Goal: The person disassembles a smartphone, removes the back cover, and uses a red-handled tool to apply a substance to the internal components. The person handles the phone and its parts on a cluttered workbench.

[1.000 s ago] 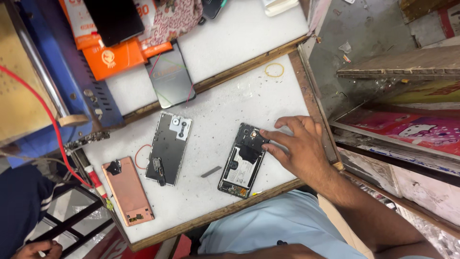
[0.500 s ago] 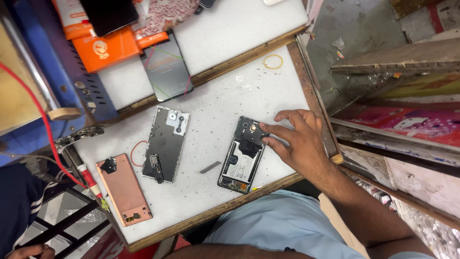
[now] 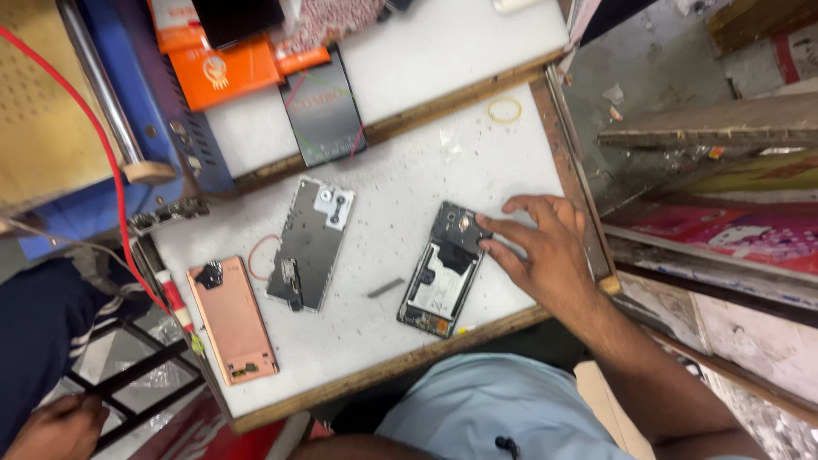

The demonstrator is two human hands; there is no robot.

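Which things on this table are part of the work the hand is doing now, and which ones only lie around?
In the work:
- right hand, fingers on the opened phone

Only lying around:
- grey metal frame
- pink back cover
- small dark strip
- dark glass panel
- orange boxes
- rubber band
- red wire

The left hand is not in view.

Pink back cover (image 3: 232, 319), metal frame (image 3: 310, 243), rubber band (image 3: 504, 109)
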